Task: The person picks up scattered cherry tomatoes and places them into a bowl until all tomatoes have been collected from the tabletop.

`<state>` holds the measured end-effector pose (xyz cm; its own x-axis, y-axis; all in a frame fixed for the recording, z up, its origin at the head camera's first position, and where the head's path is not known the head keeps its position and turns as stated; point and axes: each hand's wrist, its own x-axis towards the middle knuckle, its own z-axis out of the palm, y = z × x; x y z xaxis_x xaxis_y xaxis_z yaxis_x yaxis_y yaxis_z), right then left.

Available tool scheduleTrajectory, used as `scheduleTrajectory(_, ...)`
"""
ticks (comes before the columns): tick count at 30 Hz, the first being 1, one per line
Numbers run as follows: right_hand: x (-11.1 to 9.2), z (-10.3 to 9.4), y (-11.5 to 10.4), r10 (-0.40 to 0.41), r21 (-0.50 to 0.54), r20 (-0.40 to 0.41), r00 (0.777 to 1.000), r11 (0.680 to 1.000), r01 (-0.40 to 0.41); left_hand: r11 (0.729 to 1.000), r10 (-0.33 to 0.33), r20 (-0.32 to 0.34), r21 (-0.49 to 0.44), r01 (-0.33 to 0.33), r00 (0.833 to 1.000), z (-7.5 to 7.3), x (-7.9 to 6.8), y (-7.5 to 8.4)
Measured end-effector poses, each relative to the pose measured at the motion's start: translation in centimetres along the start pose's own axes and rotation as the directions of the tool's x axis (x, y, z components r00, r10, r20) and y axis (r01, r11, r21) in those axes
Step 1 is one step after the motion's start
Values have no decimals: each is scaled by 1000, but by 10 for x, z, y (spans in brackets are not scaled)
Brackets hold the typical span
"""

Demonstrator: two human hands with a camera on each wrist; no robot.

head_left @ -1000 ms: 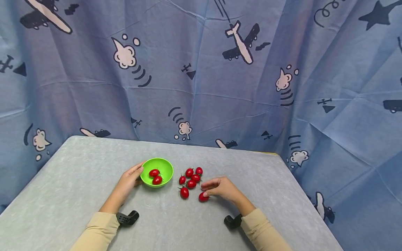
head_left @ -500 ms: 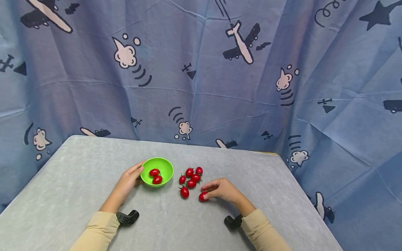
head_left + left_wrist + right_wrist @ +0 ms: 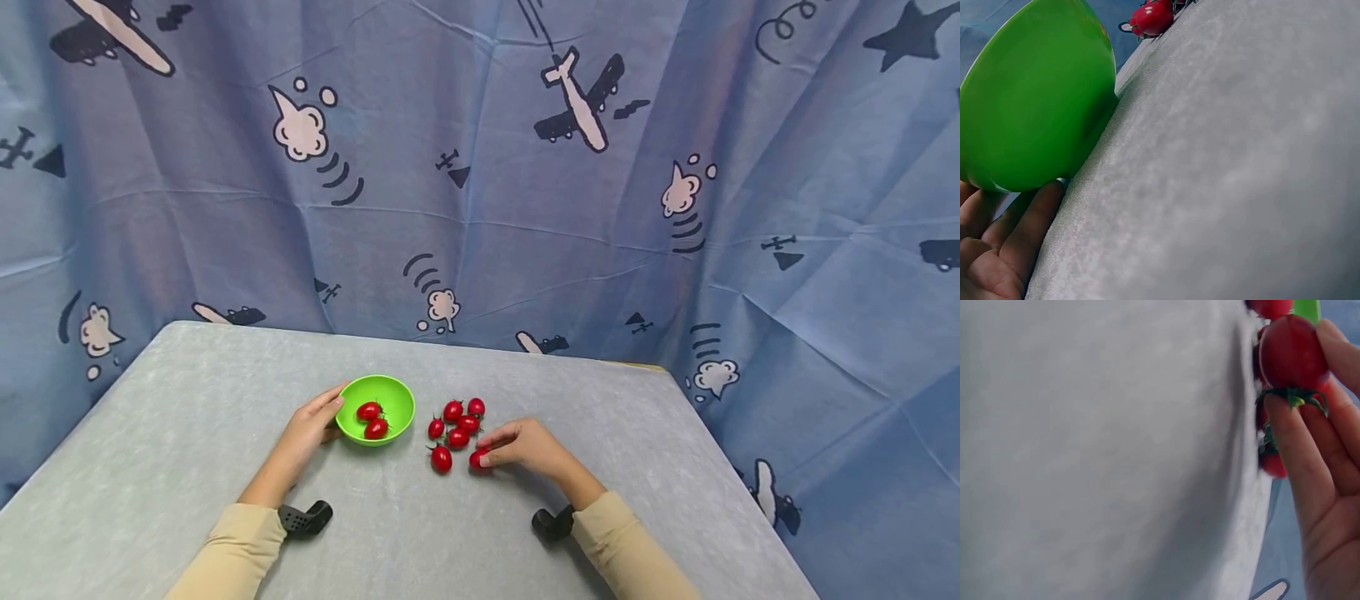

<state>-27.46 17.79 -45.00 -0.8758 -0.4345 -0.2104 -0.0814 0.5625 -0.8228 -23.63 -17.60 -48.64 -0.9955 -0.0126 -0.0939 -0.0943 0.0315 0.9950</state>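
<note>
A glossy red oval tomato (image 3: 1291, 353) with a green leafy stem end (image 3: 1296, 397) is pinched between the thumb and fingers of the right hand (image 3: 525, 444); whether it is clear of the mottled pale grey table (image 3: 390, 533) cannot be told. The bright green, round, plastic-looking bowl (image 3: 378, 388) is held at its outer left side by the left hand (image 3: 306, 425). The pinch is best made light but sure, on the firm flesh rather than the stem end, since skin this smooth could slip or be bruised. Just left of the right hand, a lone red oval tomato (image 3: 441, 460) is seen, with five similar red tomatoes (image 3: 458, 438) grouped slightly beyond; a raised path should be preferred, so that none is set rolling. If the bowl is reached, a low, gentle release is advisable, as two red oval tomatoes (image 3: 369, 411) are held inside, beside the left hand.
</note>
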Motion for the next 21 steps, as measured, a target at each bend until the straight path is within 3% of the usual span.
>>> scheduleTrajectory(12,19,15,-40,-18,32,-47,999,999,19,1000,-7,1,-14,7,1000,-2,0,-1)
scheduleTrajectory(21,34,23,-54,-37,65,-88,995,997,42,1000,-11,-3,-1,11,1000,-2,-1,0)
